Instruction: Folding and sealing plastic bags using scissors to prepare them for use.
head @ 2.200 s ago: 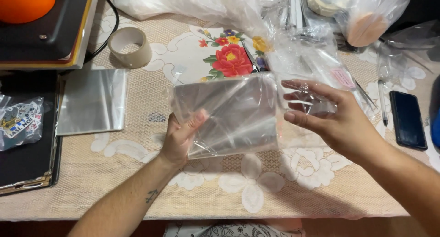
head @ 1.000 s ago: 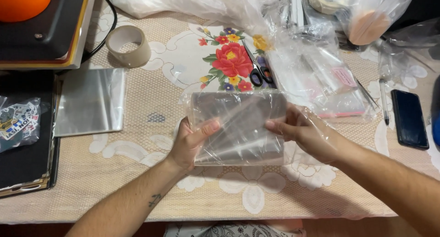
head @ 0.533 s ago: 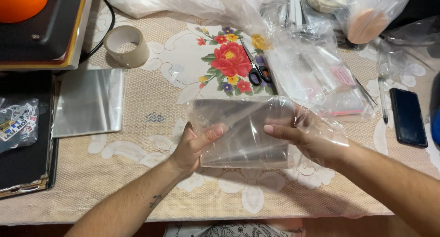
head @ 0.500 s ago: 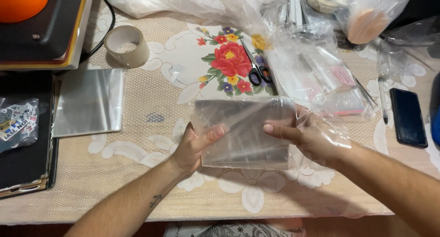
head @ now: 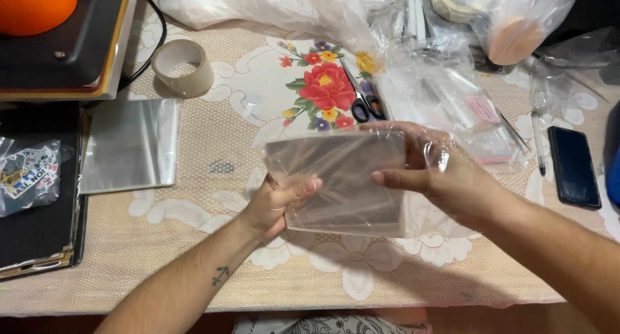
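A worktop (head: 194,269) under a beige lace cloth with white flowers is filling the view, and a printed red flower (head: 326,88) is showing at its middle. Both hands are meeting just above the cloth near the front edge, holding a clear bag (head: 342,179) between them.

The left hand (head: 274,205) is gripping the bag's left edge, its fingers (head: 303,188) curling together over the front of the film with the thumb behind. The right hand (head: 445,176) is pressing on the bag's right side from above, its fingers (head: 394,177) lying flat and close together across the plastic; part of that hand is sitting under loose clear film, so I cannot tell whether it is inside the bag or only wrapped by it. The bag is being held roughly flat and slightly tilted, clear of the cloth.

Left of the hands, a stack of flat bags (head: 129,143) is lying on the worktop, and a tape roll (head: 182,66) is standing beyond it. At the far left, a dark tray (head: 35,230) is carrying a packet of stickers (head: 29,176), with a black machine (head: 71,43) and an orange dome (head: 35,4) behind. Scissors (head: 361,101) are lying beside the red flower, touching a heap of plastic (head: 452,95). Right of that, a pen (head: 538,140) and a black phone (head: 573,166) are lying side by side.
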